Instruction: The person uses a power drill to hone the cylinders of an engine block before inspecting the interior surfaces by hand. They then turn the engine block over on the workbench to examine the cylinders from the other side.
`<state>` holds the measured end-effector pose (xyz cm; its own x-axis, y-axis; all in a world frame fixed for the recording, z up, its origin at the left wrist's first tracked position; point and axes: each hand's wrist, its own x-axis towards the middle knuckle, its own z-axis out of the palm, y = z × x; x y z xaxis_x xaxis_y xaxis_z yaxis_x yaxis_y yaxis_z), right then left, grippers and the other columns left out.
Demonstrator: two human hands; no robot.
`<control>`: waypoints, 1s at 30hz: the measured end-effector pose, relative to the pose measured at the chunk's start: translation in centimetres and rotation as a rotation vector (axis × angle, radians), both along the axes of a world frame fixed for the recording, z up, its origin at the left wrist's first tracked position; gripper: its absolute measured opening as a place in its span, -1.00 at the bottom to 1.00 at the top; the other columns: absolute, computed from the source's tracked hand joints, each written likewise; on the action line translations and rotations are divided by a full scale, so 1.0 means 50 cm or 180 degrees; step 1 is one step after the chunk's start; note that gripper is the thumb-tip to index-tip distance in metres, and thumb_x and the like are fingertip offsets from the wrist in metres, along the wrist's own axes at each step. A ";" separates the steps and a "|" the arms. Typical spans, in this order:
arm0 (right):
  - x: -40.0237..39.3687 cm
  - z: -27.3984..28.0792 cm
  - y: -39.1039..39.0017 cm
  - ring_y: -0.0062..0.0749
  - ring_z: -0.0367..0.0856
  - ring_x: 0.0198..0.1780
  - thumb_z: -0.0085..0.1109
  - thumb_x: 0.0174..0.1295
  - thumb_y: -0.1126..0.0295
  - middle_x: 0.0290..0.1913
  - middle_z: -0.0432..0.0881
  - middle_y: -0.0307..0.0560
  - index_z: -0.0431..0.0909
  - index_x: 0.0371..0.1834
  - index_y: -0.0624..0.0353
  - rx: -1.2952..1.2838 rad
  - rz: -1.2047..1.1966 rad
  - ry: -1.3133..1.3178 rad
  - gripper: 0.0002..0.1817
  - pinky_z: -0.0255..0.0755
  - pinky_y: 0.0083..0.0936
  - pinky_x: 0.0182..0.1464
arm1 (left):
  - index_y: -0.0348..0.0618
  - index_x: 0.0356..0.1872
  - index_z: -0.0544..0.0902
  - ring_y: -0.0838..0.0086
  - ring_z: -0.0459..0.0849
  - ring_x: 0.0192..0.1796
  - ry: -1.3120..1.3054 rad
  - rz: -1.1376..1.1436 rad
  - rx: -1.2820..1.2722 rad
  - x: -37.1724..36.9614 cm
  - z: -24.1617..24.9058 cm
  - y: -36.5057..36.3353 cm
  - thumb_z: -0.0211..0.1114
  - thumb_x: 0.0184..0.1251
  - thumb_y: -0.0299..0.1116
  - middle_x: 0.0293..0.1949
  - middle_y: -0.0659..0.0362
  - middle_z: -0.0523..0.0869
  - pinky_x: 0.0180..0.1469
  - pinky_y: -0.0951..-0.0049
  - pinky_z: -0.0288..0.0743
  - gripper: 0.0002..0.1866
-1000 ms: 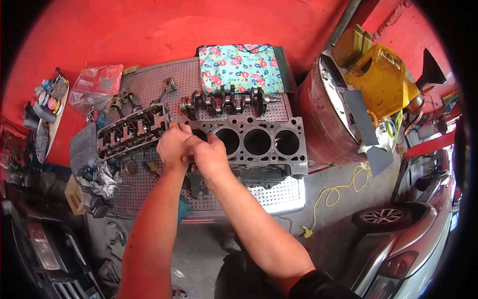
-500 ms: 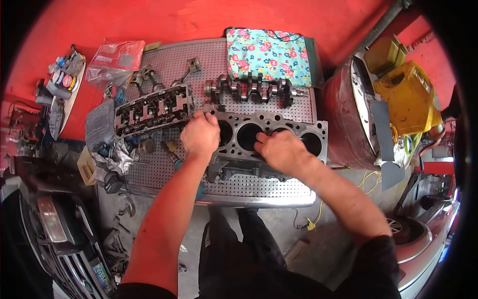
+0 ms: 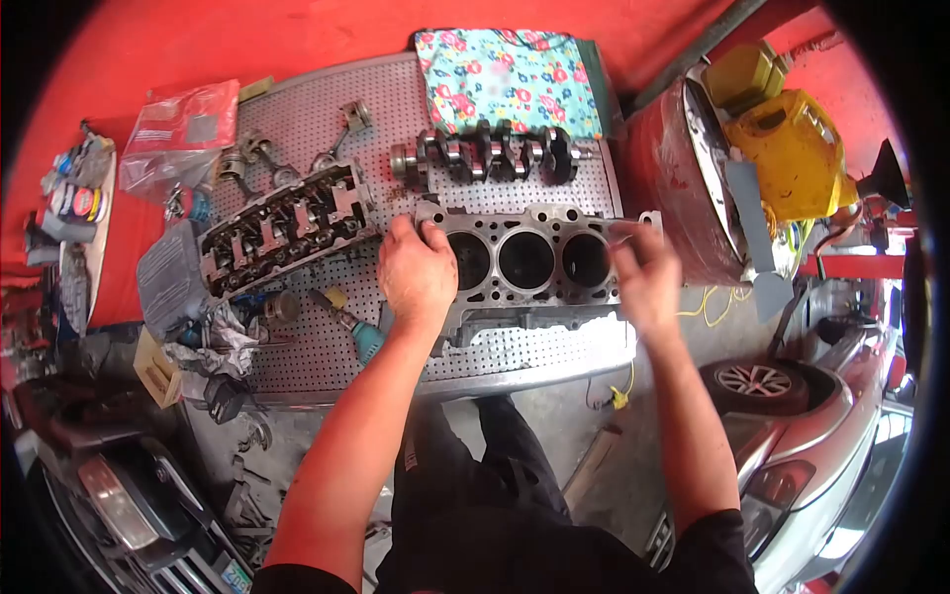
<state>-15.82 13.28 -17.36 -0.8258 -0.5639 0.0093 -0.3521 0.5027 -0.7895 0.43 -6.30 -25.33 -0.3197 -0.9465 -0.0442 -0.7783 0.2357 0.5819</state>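
Note:
An engine block [image 3: 496,267] lies on the perforated metal bench, its round cylinder bores facing up. My left hand [image 3: 418,269] is closed over the block's left end, with its fingertips at the upper left corner. Over the right end is my right hand [image 3: 645,282], blurred by motion, so its grip does not show clearly. Behind the block rests a crankshaft [image 3: 495,158]. To the left sits a cylinder head [image 3: 287,230] with its valve gear exposed, and several pistons on rods [image 3: 353,121] lie beyond it.
A floral cloth [image 3: 510,84] covers the bench's back right. A drum [image 3: 658,188] and a yellow jug [image 3: 792,153] stand to the right. A teal-handled tool [image 3: 364,342] and crumpled foil [image 3: 223,342] lie at front left. Cars flank the bench on both sides.
My right hand has moved from the middle bores to the block's right end. My left hand stays at the left end. The view has shifted slightly.

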 end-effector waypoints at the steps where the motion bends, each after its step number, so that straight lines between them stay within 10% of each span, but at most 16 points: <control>1: -0.045 -0.019 0.024 0.07 0.63 0.20 0.31 0.43 0.22 0.15 0.71 0.09 0.66 0.16 0.20 0.0533 -0.0184 0.1332 -0.64 0.45 -0.14 0.32 | -0.33 0.13 0.54 -0.11 0.66 0.13 0.0162 0.0016 -0.0001 0.004 0.001 0.003 0.18 0.55 -0.17 -0.05 -0.19 0.74 0.19 -0.11 0.50 -0.60; 6: -0.079 -0.123 0.017 0.21 0.40 0.51 0.07 0.47 -0.27 0.49 0.43 0.25 0.15 0.66 0.18 0.1836 -0.1071 0.1055 -0.08 0.28 -0.04 0.50 | -0.35 0.40 0.42 -0.08 0.51 0.30 0.0971 -0.0081 -0.0001 0.017 -0.010 0.002 0.27 0.50 -0.31 0.12 -0.19 0.67 0.36 -0.03 0.36 -0.45; 12: -0.088 -0.129 0.021 0.20 0.45 0.49 0.08 0.49 -0.22 0.51 0.41 0.28 0.16 0.66 0.20 0.1752 -0.1062 0.0880 -0.10 0.34 -0.08 0.47 | -0.46 0.45 0.35 -0.06 0.48 0.37 0.1902 -0.0268 0.0016 0.026 -0.026 0.003 0.23 0.44 -0.52 0.29 -0.18 0.54 0.45 0.02 0.33 -0.42; 17: -0.084 -0.124 0.015 0.17 0.43 0.50 0.09 0.50 -0.20 0.51 0.40 0.27 0.15 0.66 0.21 0.1718 -0.1032 0.0826 -0.12 0.35 -0.11 0.48 | -0.54 0.35 0.45 -0.04 0.61 0.17 0.1930 -0.1041 -0.0770 0.042 0.017 -0.008 0.22 0.33 -0.60 -0.01 -0.11 0.69 0.12 0.09 0.56 -0.46; 22: -0.079 -0.123 0.021 0.21 0.46 0.47 0.06 0.50 -0.20 0.48 0.43 0.29 0.12 0.66 0.24 0.1799 -0.1011 0.0808 -0.10 0.38 -0.08 0.44 | -0.45 0.42 0.46 0.07 0.68 -0.53 0.1009 -0.2218 0.1436 0.045 0.173 0.044 0.30 0.34 -0.43 -0.52 -0.01 0.67 -0.34 0.15 0.59 -0.38; 23: -0.079 -0.120 0.017 0.22 0.47 0.46 0.07 0.50 -0.21 0.47 0.43 0.30 0.12 0.66 0.23 0.1843 -0.1032 0.0789 -0.10 0.38 -0.07 0.44 | -0.46 0.48 0.34 -0.01 0.75 -0.42 0.0345 -0.2039 0.2638 0.027 0.198 0.052 0.31 0.37 -0.39 -0.48 -0.11 0.69 -0.28 0.07 0.63 -0.31; 25: -0.085 -0.123 0.010 0.23 0.48 0.44 0.08 0.48 -0.21 0.46 0.44 0.30 0.11 0.67 0.21 0.1860 -0.1036 0.0808 -0.09 0.39 -0.06 0.42 | -0.49 0.54 0.19 -0.05 0.77 -0.36 -0.0517 -0.2616 0.2537 0.002 0.154 0.080 0.30 0.39 -0.36 -0.44 -0.14 0.72 -0.24 -0.01 0.63 -0.22; 30: -0.082 -0.107 0.010 0.20 0.55 0.31 0.15 0.44 -0.18 0.30 0.52 0.24 0.11 0.68 0.15 0.1939 -0.1063 0.0671 -0.08 0.46 -0.02 0.31 | -0.55 0.61 -0.10 0.36 0.78 -0.44 -0.0229 -0.2526 0.3786 -0.062 0.118 0.131 0.22 0.53 -0.40 -0.36 0.00 0.76 -0.29 0.32 0.65 -0.14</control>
<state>-19.93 13.77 -22.74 -0.9701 -0.2378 -0.0480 -0.2169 0.9389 -0.2674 -2.65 0.25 -19.42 -0.7001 0.0890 -0.7084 -0.7096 0.0237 0.7042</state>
